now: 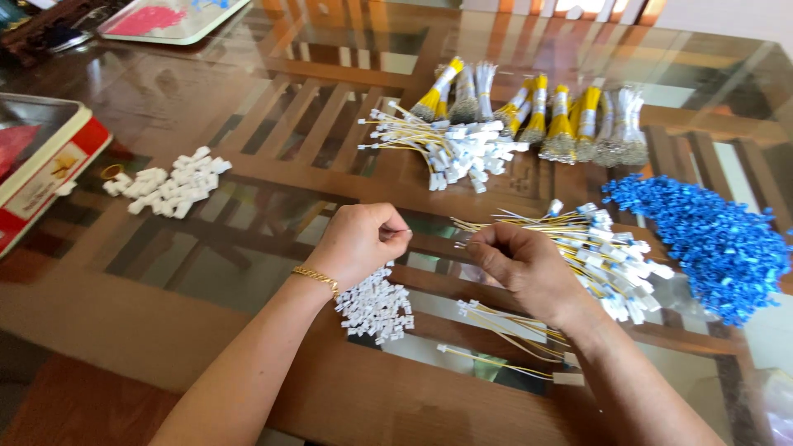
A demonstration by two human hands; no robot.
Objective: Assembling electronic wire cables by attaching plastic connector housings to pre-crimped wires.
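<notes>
My left hand (360, 240), with a gold bracelet on its wrist, is closed in a pinch near the table's middle, fingertips toward my right hand. Whatever it pinches is too small to make out. My right hand (524, 266) grips a thick bunch of yellow and white wires with white connectors (610, 253) that fans out to the right. Below my left hand lies a small pile of white plastic connectors (376, 307). A few loose yellow wires (504, 329) lie under my right wrist.
A glass-topped wooden table (248, 124) holds a heap of blue plastic pieces (710, 235) at right, bundled wires (537, 111) and a connector-tipped wire pile (454, 149) at the back, another white connector pile (169, 186) at left, and a red tin (45, 169) at the left edge.
</notes>
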